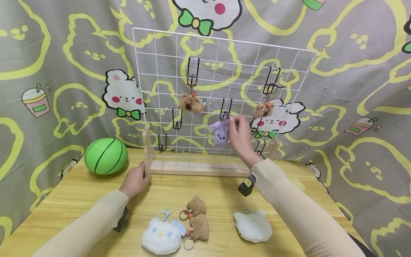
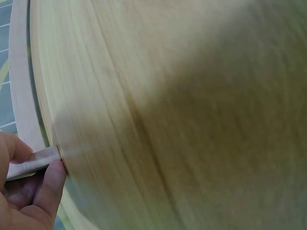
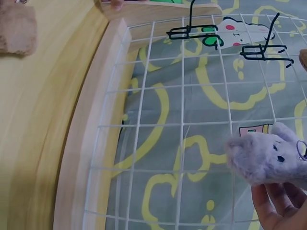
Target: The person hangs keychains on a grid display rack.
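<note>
My right hand (image 1: pixel 240 136) pinches a purple plush keychain (image 1: pixel 221 135) near its top, where its ring meets a black hook (image 1: pixel 226 109) in the middle of the white wire grid (image 1: pixel 199 150). Whether the ring is fully over the hook cannot be made out. In the right wrist view, curled fingers (image 3: pixel 276 203) show right beside the fluffy purple body (image 3: pixel 254 155). Down at the grid's left end, my left hand (image 1: pixel 135 181) grips the wooden stand's foot (image 1: pixel 147 153); thumb and fingers hold its end (image 2: pixel 36 162) in the left wrist view.
Brown bear keychains hang at upper left (image 1: pixel 190 103) and upper right (image 1: pixel 262 110). Other black hooks (image 1: pixel 177 119) are on the grid. On the table lie a white plush keychain (image 1: pixel 162 235), brown plush keychains (image 1: pixel 199 226) and a face-down white plush (image 1: pixel 253 225). A green ball (image 1: pixel 106 156) sits left.
</note>
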A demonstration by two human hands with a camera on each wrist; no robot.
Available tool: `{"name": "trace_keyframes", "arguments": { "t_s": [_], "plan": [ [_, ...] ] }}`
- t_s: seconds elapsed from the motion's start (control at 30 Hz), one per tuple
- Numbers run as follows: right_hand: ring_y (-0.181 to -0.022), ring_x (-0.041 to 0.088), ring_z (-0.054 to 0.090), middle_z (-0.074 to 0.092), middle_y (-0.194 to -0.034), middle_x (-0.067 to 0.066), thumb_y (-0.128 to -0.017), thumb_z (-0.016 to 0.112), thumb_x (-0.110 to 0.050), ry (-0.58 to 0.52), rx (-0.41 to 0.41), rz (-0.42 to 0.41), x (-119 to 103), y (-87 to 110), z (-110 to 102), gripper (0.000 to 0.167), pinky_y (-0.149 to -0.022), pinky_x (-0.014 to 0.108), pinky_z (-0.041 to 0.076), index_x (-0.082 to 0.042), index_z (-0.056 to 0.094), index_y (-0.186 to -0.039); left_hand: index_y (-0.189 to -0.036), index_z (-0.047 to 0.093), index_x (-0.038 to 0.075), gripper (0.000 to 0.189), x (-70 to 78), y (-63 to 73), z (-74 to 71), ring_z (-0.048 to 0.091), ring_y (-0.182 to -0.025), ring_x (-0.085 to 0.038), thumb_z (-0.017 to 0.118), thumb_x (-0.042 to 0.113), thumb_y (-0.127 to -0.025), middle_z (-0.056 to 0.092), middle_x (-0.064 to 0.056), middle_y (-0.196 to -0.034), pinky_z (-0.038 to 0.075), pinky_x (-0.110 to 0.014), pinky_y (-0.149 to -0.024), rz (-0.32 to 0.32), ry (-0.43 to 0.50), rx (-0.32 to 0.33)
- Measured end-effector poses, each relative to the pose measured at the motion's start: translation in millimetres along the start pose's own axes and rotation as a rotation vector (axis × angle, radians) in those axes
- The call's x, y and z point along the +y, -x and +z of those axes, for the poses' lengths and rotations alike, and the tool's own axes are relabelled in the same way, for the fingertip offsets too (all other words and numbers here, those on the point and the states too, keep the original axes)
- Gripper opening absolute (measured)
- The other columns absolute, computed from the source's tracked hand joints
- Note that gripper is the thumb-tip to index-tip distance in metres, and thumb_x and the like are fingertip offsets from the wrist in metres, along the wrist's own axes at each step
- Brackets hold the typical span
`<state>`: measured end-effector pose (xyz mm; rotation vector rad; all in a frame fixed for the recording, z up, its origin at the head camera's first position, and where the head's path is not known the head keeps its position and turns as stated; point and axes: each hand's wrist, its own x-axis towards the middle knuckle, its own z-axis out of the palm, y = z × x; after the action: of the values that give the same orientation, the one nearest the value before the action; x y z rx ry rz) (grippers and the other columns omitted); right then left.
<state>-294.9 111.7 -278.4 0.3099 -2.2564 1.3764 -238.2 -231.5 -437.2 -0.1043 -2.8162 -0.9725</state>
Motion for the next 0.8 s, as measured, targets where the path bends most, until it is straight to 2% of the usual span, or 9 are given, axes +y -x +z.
{"name": "trace_keyframes", "arguments": {
  "t_s": [0.13, 0.23, 0.37, 0.53, 0.67, 0.8],
  "plan": [
    [-0.104, 0.029, 0.062, 0.056, -0.114, 0.017, -0.113, 0.039, -0.028, -0.036, -0.057, 0.028, 3.8, 8.0, -5.7, 0.030, -0.083, 0.034, 0.055, 0.001, 0.048, -0.117, -0.124, 0.053, -0.012, 0.032, 0.3, 0.8, 0.8, 0.052, -0.065, -0.020, 0.053, 0.004, -0.096, 0.060, -0.014, -0.080, 0.043, -0.031, -0.055, 0.004, 0.003, -0.004],
    [-0.115, 0.034, 0.063, 0.055, -0.122, 0.020, -0.113, 0.038, -0.031, -0.076, -0.110, 0.033, 4.8, 17.2, -10.8, 0.035, -0.091, 0.043, 0.060, 0.001, 0.045, -0.125, -0.123, 0.054, -0.012, 0.031, 0.4, 1.7, 0.4, 0.051, -0.064, -0.020, 0.053, 0.003, -0.096, 0.059, -0.014, -0.079, 0.043, -0.030, -0.054, 0.006, 0.006, -0.004],
    [-0.131, 0.038, 0.056, 0.050, -0.140, 0.022, -0.113, 0.040, -0.030, -0.079, -0.153, 0.010, 5.8, 31.2, -17.0, 0.041, -0.108, 0.052, 0.052, 0.001, 0.041, -0.139, -0.120, 0.054, -0.013, 0.030, 1.5, 2.4, -1.2, 0.050, -0.063, -0.019, 0.053, 0.003, -0.095, 0.058, -0.013, -0.077, 0.043, -0.030, -0.053, 0.013, 0.001, 0.000],
    [-0.139, 0.041, 0.050, 0.043, -0.154, 0.024, -0.111, 0.046, -0.025, -0.046, -0.169, -0.013, 8.3, 49.6, -20.8, 0.048, -0.115, 0.056, 0.046, 0.002, 0.037, -0.149, -0.120, 0.053, -0.013, 0.029, 1.4, 1.5, -1.8, 0.050, -0.063, -0.019, 0.052, 0.003, -0.096, 0.057, -0.013, -0.077, 0.042, -0.030, -0.054, 0.018, -0.007, -0.004],
    [-0.134, 0.041, 0.053, 0.044, -0.149, 0.027, -0.109, 0.050, -0.020, -0.008, -0.182, -0.056, 16.1, 65.9, -18.7, 0.048, -0.111, 0.054, 0.050, 0.005, 0.037, -0.148, -0.119, 0.053, -0.013, 0.028, 1.6, 1.1, -2.2, 0.051, -0.064, -0.020, 0.053, 0.004, -0.096, 0.059, -0.015, -0.079, 0.042, -0.031, -0.054, 0.015, -0.012, -0.005],
    [-0.122, 0.038, 0.058, 0.057, -0.133, 0.024, -0.106, 0.055, -0.014, 0.056, -0.217, -0.150, 27.1, 82.5, -9.9, 0.035, -0.102, 0.052, 0.055, 0.007, 0.050, -0.134, -0.118, 0.053, -0.013, 0.027, 2.8, 1.0, -2.6, 0.052, -0.065, -0.021, 0.053, 0.004, -0.095, 0.060, -0.016, -0.080, 0.043, -0.031, -0.055, 0.012, -0.016, -0.008]
  ]
}}
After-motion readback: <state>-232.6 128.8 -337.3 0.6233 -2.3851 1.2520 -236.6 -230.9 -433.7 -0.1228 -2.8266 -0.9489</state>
